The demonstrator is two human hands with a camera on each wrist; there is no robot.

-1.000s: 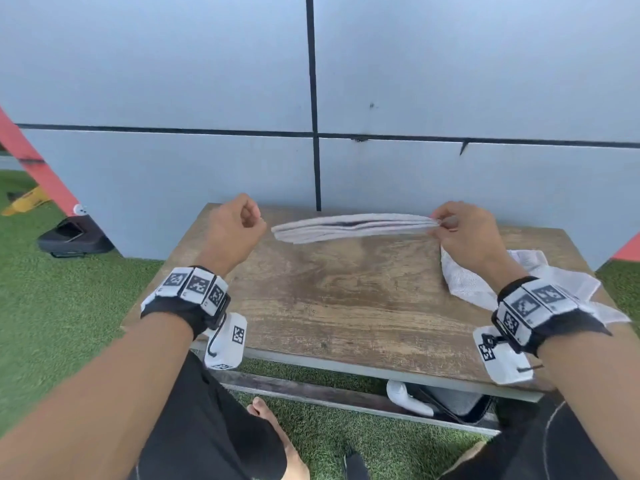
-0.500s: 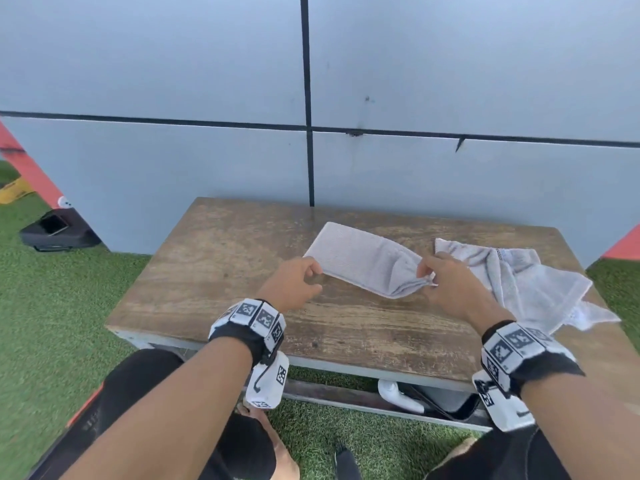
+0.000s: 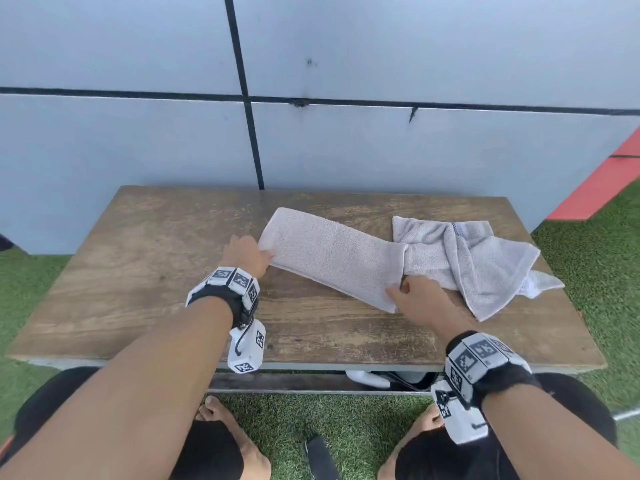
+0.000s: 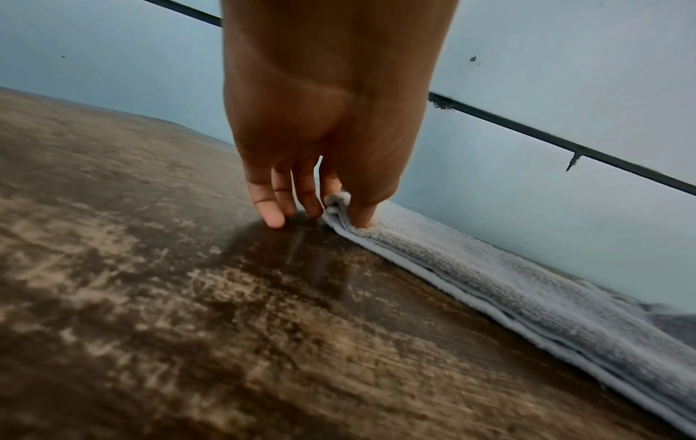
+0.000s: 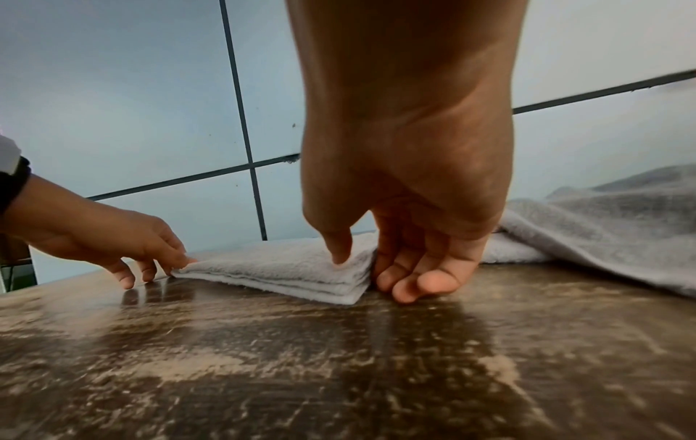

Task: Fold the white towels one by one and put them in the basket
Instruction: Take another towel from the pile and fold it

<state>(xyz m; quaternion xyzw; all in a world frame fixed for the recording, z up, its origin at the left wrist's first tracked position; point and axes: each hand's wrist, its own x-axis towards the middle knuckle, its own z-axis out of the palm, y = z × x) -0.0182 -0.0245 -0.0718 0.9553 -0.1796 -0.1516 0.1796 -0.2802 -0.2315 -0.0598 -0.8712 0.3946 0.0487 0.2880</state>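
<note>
- The folded towel (image 3: 332,258) lies flat on the table (image 3: 138,271) as a long strip, its long axis running from far-left to near-right between the two hands.
- The left hand (image 3: 247,256) pinches the strip's far-left end, thumb on top.
- The right hand (image 3: 420,301) pinches the near-right end, thumb above, fingers (image 5: 421,277) beside the edge.
- Each grip is clamped on one end, so the next fold likely brings end to end along that axis.
- A crumpled towel (image 3: 485,258) lies just right, touching the strip.
- No basket is in view.
</note>
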